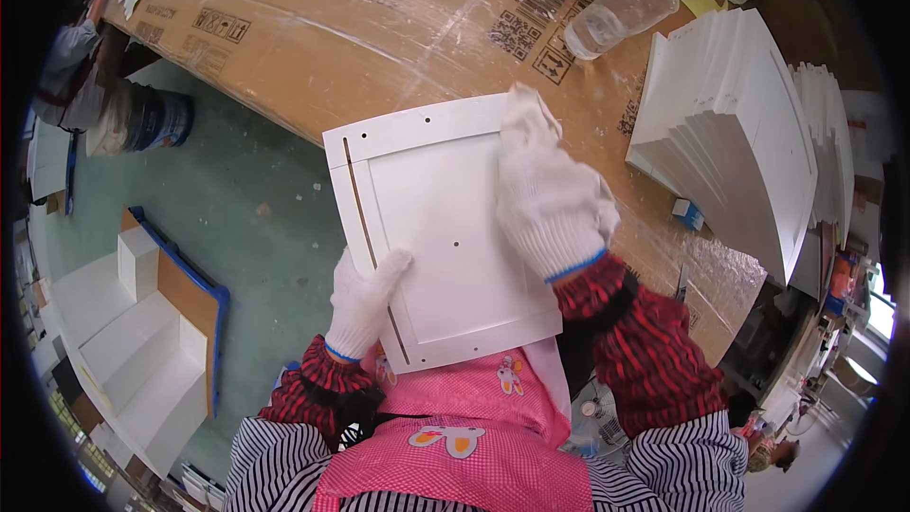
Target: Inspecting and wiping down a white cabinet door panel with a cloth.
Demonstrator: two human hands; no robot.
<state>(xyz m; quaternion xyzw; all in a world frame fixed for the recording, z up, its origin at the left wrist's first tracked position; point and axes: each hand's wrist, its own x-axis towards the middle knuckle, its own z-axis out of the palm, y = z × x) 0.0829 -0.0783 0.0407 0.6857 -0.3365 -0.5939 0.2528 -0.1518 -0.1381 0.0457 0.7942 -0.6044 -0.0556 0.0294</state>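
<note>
A white rectangular panel [441,218] with a recessed middle, a long slot along its left side and several small holes is held tilted in front of my body. My left hand [365,299], in a white knit glove, grips the panel's lower left edge with its thumb on the face. My right hand [550,180], gloved too, is closed at the upper right edge, its fingers reaching toward the top corner. Whether a small thing lies under those fingers, I cannot make out. The panel's upper part overlaps the cardboard-covered table [408,47].
Stacked white panels [730,133] stand on the table's right side, beside a small blue box [687,215]. A clear plastic bottle [630,9] lies at the back. Several white pieces [142,341] are grouped at left, near a bucket [156,120]. Another person's arm [76,57] shows far left.
</note>
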